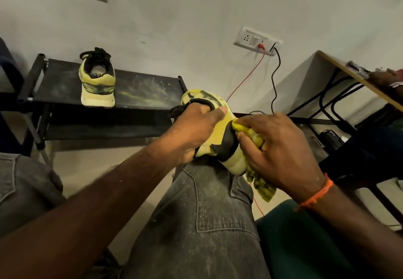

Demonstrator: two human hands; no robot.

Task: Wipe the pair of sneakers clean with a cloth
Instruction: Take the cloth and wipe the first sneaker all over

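Note:
A yellow and black sneaker [220, 139] rests on my right knee at the centre of the view. My left hand [194, 130] grips it from the left, thumb over its upper and fingers at the collar. My right hand [277, 152] holds a bunched yellow cloth [259, 180] against the sneaker's black heel part and pale sole; the cloth's tail hangs below the hand. The second sneaker [97, 82] stands upright, heel toward me, on a black rack [141, 91] at the back left.
The rack's top is streaked with yellow dust. A wall socket [257, 41] feeds a red wire and a black cable down to the floor. A desk [357, 80] with another person's hand on it stands right. A green seat [290, 235] is beside my leg.

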